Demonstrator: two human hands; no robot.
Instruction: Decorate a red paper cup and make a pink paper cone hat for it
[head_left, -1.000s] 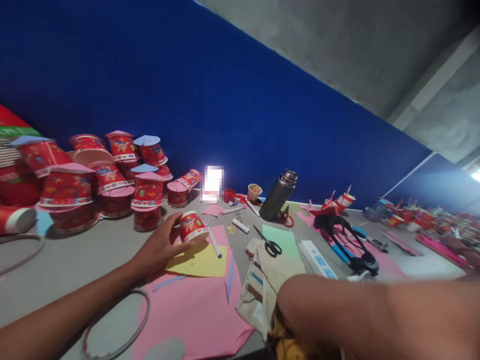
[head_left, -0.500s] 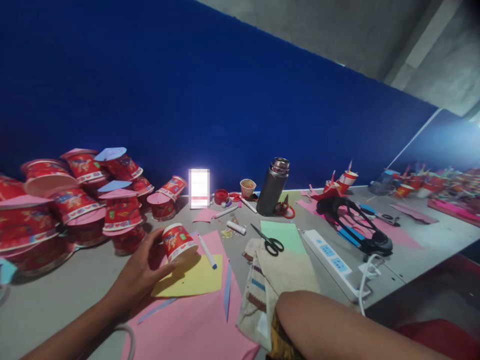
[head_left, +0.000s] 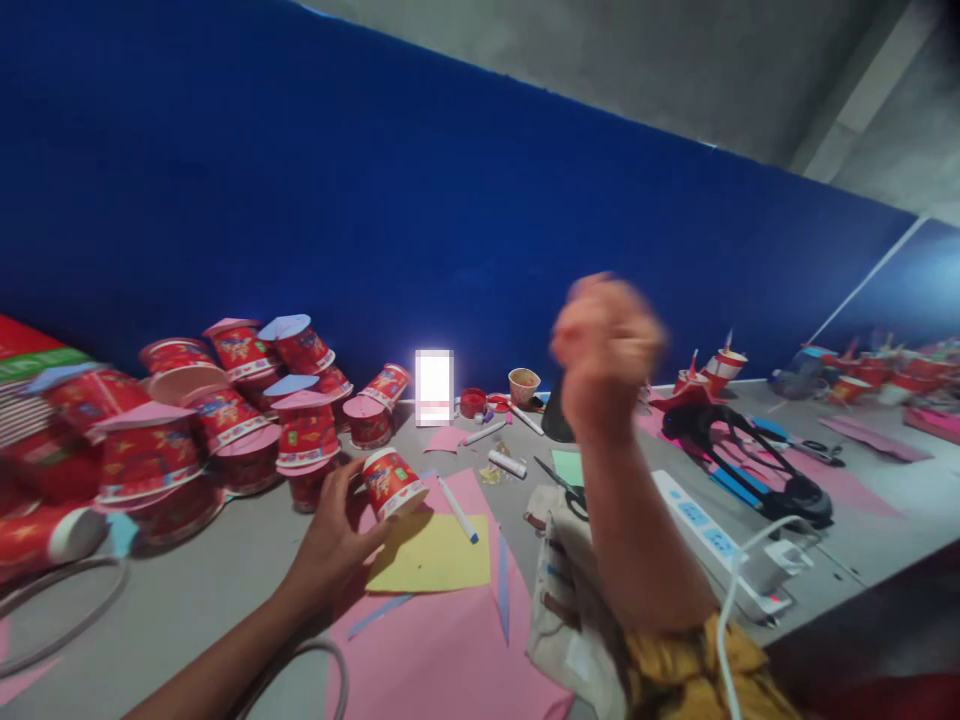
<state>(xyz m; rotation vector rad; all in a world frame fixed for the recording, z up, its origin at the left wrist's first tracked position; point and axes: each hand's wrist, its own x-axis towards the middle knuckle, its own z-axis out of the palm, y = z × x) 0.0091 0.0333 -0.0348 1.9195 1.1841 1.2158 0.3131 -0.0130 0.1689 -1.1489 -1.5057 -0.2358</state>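
- At my near edge, a large pink sheet [head_left: 450,650] lies over the grey table [head_left: 195,620], thin and smooth, with narrow blue strips [head_left: 503,590] on it.
- A yellow sheet [head_left: 431,565] rests on the pink one, its edges slightly uneven.
- My left hand [head_left: 334,535] clamps a red paper cup [head_left: 391,483] between thumb and fingers, tilted above the yellow sheet with its banded end lower. I judge a light pinch best, since thin card walls would dent; fingertips spread on the sides should steady the round shape and spare the print.
- Beside the cup lies a slim white marker [head_left: 458,508] with a blue end.
- My right hand [head_left: 607,340] is raised well apart from the left, fingers curled; blur keeps me from telling whether anything is in it. Lowering it slowly would, I think, avoid jolting the cup.
- Behind my right forearm, black scissors [head_left: 576,503] rest partly hidden near soft, folded cloth [head_left: 577,610].
- Farther off, red cups with flat pink and blue paper tops [head_left: 306,435] stand stacked before the smooth blue wall [head_left: 450,200].
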